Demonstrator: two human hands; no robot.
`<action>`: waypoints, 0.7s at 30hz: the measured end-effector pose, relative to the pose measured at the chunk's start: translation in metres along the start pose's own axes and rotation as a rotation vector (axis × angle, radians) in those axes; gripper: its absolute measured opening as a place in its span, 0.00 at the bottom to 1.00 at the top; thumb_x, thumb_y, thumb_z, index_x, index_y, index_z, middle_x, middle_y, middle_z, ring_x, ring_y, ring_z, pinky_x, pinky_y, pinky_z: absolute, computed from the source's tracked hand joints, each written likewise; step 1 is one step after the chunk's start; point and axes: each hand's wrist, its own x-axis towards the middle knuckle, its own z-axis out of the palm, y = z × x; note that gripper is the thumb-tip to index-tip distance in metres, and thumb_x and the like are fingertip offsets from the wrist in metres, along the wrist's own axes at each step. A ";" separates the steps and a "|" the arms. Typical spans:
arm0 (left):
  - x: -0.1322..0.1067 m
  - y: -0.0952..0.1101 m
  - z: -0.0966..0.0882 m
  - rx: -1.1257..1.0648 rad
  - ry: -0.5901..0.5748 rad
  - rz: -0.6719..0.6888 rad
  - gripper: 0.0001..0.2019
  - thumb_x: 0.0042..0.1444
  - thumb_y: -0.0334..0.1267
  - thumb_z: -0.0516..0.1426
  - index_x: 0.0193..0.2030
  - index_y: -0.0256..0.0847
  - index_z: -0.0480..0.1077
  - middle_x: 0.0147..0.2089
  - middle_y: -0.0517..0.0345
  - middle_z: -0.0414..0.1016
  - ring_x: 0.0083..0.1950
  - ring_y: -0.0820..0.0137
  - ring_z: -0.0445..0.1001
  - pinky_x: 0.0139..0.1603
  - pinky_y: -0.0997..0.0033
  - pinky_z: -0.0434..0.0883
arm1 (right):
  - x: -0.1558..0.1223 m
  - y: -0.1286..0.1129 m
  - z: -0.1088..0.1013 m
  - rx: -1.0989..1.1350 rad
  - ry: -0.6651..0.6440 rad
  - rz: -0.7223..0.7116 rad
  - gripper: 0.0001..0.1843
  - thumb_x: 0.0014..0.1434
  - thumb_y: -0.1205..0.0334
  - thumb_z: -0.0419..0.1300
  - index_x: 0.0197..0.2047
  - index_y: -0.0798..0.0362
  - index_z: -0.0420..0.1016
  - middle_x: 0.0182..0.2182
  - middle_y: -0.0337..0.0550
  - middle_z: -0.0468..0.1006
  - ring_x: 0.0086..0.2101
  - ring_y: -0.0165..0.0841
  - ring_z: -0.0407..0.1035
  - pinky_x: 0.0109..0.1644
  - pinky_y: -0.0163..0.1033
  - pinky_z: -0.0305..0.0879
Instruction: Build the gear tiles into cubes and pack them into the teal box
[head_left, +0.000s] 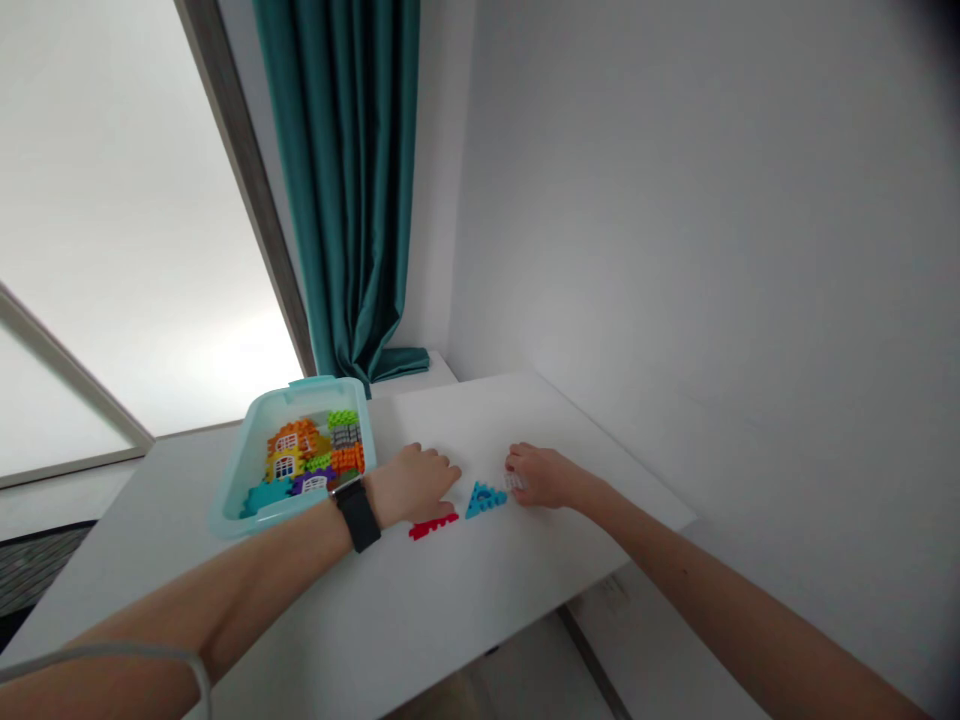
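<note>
"Right hand [546,476] state?"
"Fingertips on a white brick [514,482]; clamping cannot be confirmed. Left hand [414,484] palm down, fingers together, beside a red brick [433,527]."
"Surroundings?"
"Blue triangular brick [484,501] between hands; teal storage box [330,390] further left on the table [487,420]"

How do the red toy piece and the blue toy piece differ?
The red toy piece is a long thin strip, the blue toy piece a triangle. The red one lies by the left hand, the blue one nearer the right hand. Both have bumpy edges and lie on the white table.
</note>
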 end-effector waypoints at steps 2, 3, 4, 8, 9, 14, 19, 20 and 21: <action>-0.010 -0.011 -0.010 -0.009 0.043 -0.009 0.16 0.61 0.46 0.57 0.51 0.39 0.72 0.48 0.45 0.79 0.48 0.54 0.78 0.47 0.58 0.70 | 0.004 -0.004 -0.009 0.009 0.036 -0.009 0.15 0.55 0.61 0.62 0.45 0.56 0.75 0.46 0.53 0.73 0.44 0.42 0.71 0.44 0.42 0.68; -0.017 -0.019 -0.016 -0.021 0.068 -0.023 0.16 0.61 0.46 0.56 0.52 0.40 0.72 0.48 0.46 0.79 0.48 0.55 0.78 0.47 0.58 0.70 | 0.006 -0.007 -0.015 0.024 0.068 -0.019 0.15 0.56 0.60 0.62 0.46 0.56 0.74 0.46 0.52 0.72 0.42 0.41 0.72 0.43 0.42 0.68; -0.025 -0.027 -0.021 -0.033 0.086 -0.036 0.17 0.62 0.46 0.55 0.53 0.41 0.71 0.49 0.47 0.79 0.48 0.56 0.78 0.47 0.59 0.70 | 0.010 -0.012 -0.022 0.046 0.108 -0.036 0.14 0.56 0.60 0.62 0.45 0.56 0.74 0.46 0.51 0.72 0.41 0.40 0.72 0.43 0.41 0.68; -0.065 -0.074 -0.035 -0.106 0.177 -0.118 0.18 0.63 0.48 0.53 0.56 0.44 0.70 0.52 0.48 0.78 0.48 0.57 0.77 0.48 0.61 0.69 | 0.037 -0.045 -0.057 0.171 0.297 -0.214 0.12 0.55 0.63 0.63 0.44 0.55 0.73 0.46 0.49 0.70 0.40 0.36 0.71 0.47 0.41 0.68; -0.076 -0.086 -0.036 -0.106 0.207 -0.156 0.18 0.63 0.49 0.53 0.55 0.44 0.71 0.53 0.49 0.78 0.48 0.58 0.77 0.48 0.61 0.69 | 0.046 -0.056 -0.065 0.193 0.335 -0.277 0.12 0.55 0.63 0.63 0.43 0.55 0.73 0.47 0.50 0.70 0.41 0.37 0.71 0.48 0.41 0.68; -0.131 -0.136 -0.021 -0.070 0.231 -0.398 0.17 0.64 0.46 0.50 0.52 0.43 0.72 0.50 0.49 0.77 0.47 0.59 0.76 0.48 0.60 0.69 | 0.108 -0.116 -0.095 0.118 0.441 -0.465 0.13 0.55 0.63 0.65 0.43 0.57 0.74 0.50 0.54 0.69 0.51 0.43 0.66 0.55 0.47 0.65; -0.170 -0.155 0.009 -0.071 0.306 -0.487 0.15 0.64 0.42 0.50 0.51 0.42 0.73 0.53 0.47 0.73 0.52 0.57 0.72 0.53 0.56 0.68 | 0.168 -0.173 -0.110 -0.178 0.364 -0.511 0.17 0.58 0.57 0.63 0.46 0.61 0.76 0.48 0.56 0.72 0.50 0.45 0.65 0.54 0.47 0.62; -0.175 -0.156 0.015 -0.082 0.332 -0.501 0.15 0.64 0.42 0.50 0.51 0.41 0.72 0.53 0.46 0.73 0.53 0.57 0.71 0.53 0.55 0.68 | 0.177 -0.182 -0.111 -0.260 0.326 -0.511 0.18 0.58 0.56 0.63 0.46 0.61 0.77 0.49 0.57 0.72 0.51 0.46 0.65 0.54 0.47 0.61; -0.178 -0.156 0.020 -0.095 0.354 -0.511 0.15 0.64 0.41 0.50 0.51 0.41 0.72 0.54 0.46 0.72 0.54 0.56 0.70 0.54 0.54 0.68 | 0.185 -0.190 -0.112 -0.333 0.288 -0.509 0.18 0.58 0.56 0.62 0.46 0.62 0.77 0.50 0.58 0.72 0.52 0.47 0.64 0.54 0.47 0.61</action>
